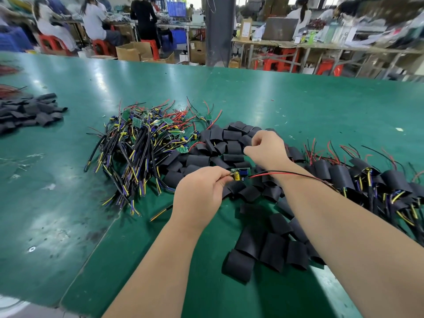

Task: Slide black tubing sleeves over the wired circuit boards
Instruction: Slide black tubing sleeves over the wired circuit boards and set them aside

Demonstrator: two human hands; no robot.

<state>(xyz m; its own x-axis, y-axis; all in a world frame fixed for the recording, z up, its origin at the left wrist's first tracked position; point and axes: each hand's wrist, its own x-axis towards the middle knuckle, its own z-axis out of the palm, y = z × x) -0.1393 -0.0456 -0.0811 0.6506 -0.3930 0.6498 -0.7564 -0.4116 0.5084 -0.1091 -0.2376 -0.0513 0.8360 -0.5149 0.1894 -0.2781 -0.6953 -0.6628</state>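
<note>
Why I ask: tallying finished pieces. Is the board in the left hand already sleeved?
No, the board in the left hand is bare, green face and yellow part uncovered.

Your green table (pixel 298 99) carries 4 heaps. Bare wired circuit boards (pixel 142 143) lie tangled left of centre, touching a spread of loose black tubing sleeves (pixel 220 145) that runs toward your edge. Sleeved boards (pixel 378 182) pile at the right. Another sleeve pile (pixel 29 111) sits well apart, far left, with red wires (pixel 9 90) just behind it.
</note>
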